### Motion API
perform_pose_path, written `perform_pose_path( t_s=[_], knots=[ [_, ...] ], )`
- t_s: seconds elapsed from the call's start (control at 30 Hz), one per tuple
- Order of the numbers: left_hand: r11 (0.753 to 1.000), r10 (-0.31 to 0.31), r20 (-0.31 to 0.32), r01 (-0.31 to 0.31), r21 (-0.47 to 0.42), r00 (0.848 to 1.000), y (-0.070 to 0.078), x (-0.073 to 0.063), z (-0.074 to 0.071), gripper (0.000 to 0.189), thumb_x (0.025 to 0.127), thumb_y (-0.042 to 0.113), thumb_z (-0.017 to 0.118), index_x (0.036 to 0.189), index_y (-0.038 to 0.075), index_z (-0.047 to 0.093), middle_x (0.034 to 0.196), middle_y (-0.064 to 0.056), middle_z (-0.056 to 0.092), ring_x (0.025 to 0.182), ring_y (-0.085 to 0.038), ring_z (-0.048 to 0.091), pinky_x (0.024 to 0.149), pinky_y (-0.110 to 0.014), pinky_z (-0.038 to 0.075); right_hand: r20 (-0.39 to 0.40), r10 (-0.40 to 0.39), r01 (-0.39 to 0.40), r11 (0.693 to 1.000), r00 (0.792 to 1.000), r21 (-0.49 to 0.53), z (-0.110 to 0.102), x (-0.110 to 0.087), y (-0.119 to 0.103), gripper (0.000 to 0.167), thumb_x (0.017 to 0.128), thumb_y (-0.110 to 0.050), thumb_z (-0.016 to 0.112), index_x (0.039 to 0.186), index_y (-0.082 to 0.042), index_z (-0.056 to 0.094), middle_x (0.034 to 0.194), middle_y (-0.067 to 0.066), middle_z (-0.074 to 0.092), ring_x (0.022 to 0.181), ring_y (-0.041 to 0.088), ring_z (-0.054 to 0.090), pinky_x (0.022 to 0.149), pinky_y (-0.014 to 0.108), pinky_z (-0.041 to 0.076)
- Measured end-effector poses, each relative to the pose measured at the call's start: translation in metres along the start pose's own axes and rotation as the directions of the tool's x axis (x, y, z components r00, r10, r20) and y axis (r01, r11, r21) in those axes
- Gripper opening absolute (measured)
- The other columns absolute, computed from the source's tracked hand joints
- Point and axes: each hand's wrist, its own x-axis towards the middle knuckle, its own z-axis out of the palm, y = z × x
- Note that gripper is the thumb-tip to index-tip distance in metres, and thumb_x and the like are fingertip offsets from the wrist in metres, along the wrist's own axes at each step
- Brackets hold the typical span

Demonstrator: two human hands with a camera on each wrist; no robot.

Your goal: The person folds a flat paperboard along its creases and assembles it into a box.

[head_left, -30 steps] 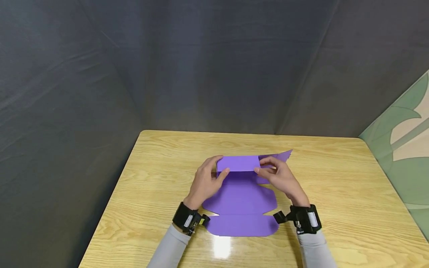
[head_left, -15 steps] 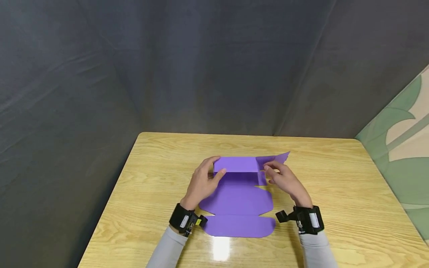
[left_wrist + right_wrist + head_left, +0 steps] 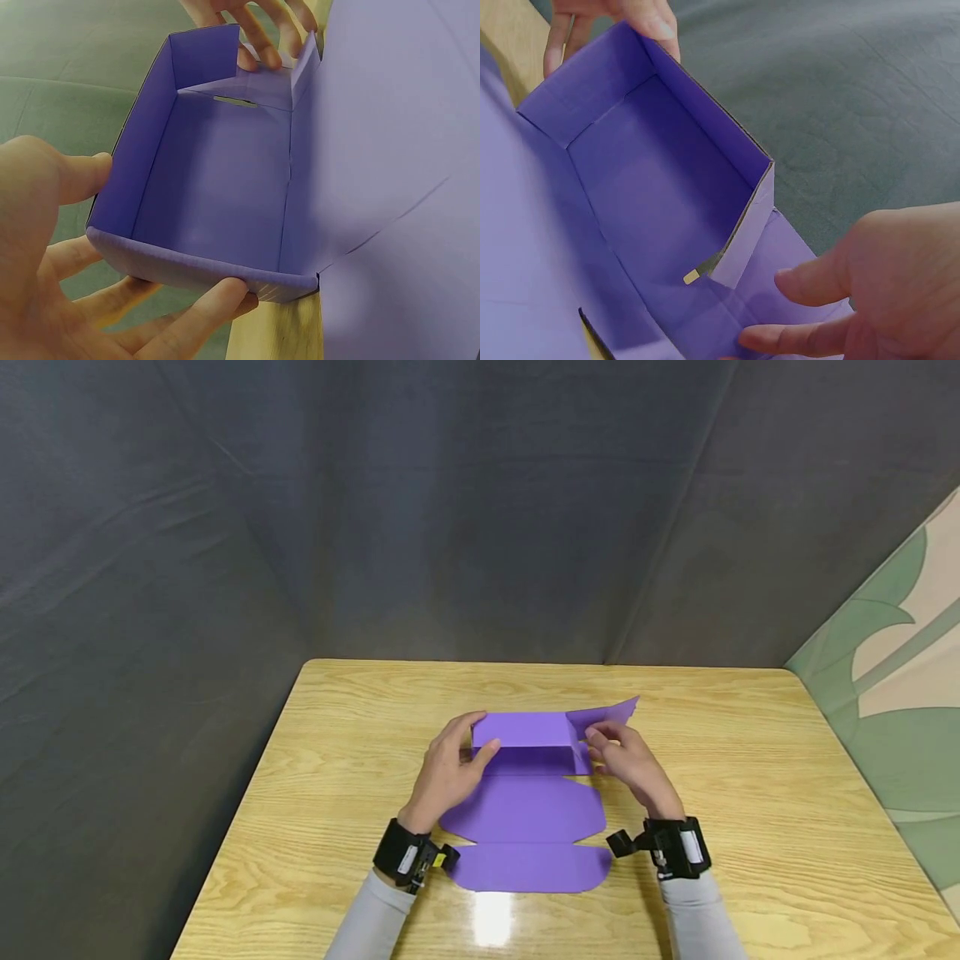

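Observation:
A partly folded purple cardboard box [image 3: 521, 729] stands on its side, the lid panel [image 3: 525, 810] and front flap [image 3: 532, 868] lying flat toward the person. My left hand [image 3: 442, 768] grips its left end; the left wrist view shows the thumb on one wall and fingers on the end wall. At the right end, my right hand [image 3: 630, 762] has loosely bent fingers by the unfolded side flap [image 3: 787, 259], thumb and forefinger apart. A small corner tab [image 3: 746, 240] is bent inward there, close to a slot [image 3: 235, 101] in the cardboard.
The wooden table [image 3: 360, 710] reaches back to a dark cloth [image 3: 480, 527] hanging behind and to the left. A green and beige patterned panel [image 3: 892, 693] borders the right side. Black wrist cameras [image 3: 408, 856] sit on both wrists, above the table.
My right hand has let go of the box's right corner and shifted to the unfolded side flap. The left hand keeps its grip, and the whole scene has drifted slightly left in view.

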Motion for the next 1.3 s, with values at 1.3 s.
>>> perform_pose_path(
  t_s=[1.3],
  knots=[
    [1.000, -0.009, 0.029, 0.010, -0.017, 1.000, 0.001, 0.000, -0.001, 0.053, 0.106, 0.036, 0.068, 0.153, 0.015, 0.056, 0.152, -0.012, 0.059, 0.124, -0.029, 0.070, 0.095, -0.038, 0.064, -0.113, -0.268, 0.242, 0.950, 0.957, -0.199, 0.015, -0.004, -0.011, 0.029, 0.109, -0.004, 0.056, 0.134, 0.007, 0.065, 0.127, 0.030, 0.064, 0.102, 0.039, 0.076, 0.080, 0.031, 0.067]
  ],
)
